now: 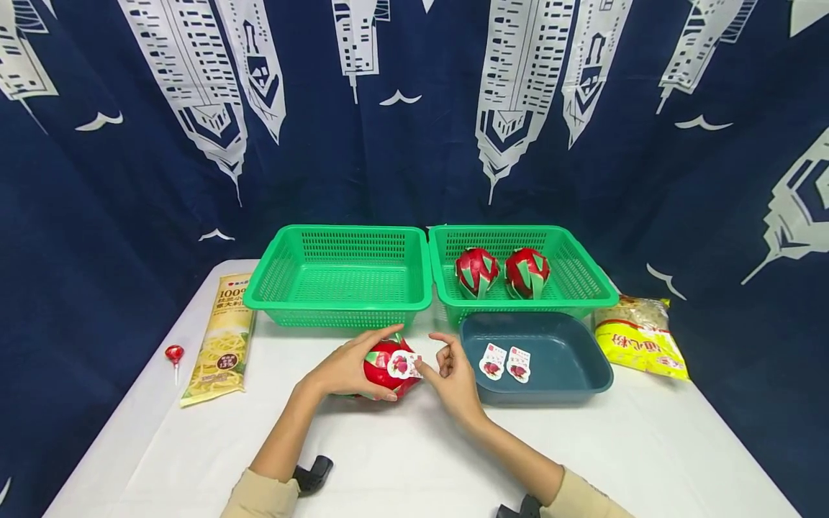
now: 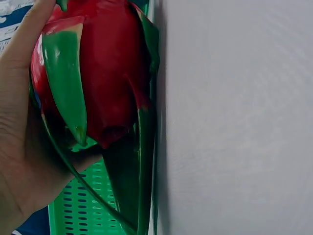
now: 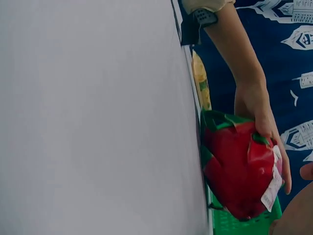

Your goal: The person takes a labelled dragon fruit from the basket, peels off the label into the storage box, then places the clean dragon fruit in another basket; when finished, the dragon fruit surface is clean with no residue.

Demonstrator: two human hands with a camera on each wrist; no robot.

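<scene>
In the head view my left hand (image 1: 350,365) grips a red dragon fruit (image 1: 378,367) with green scales, its fingers and thumb spread round the fruit near the table's middle. On the fruit's right side lies a white sticker (image 1: 400,365) with a fruit picture. My right hand (image 1: 455,381) is beside it, with the thumb at the sticker's right edge and the index finger held away. The right wrist view shows the sticker (image 3: 273,183) flat against the fruit at its upper part, its lower end standing off. Whether the thumb presses it is hard to tell.
Behind stand a green basket (image 1: 338,306) and another green basket (image 1: 518,307) holding two dragon fruits (image 1: 477,272). A blue-grey tray (image 1: 563,360) holds two stickers (image 1: 492,361). A pasta packet (image 1: 223,334) and lollipop (image 1: 174,353) lie left; a yellow bag (image 1: 637,338) lies right.
</scene>
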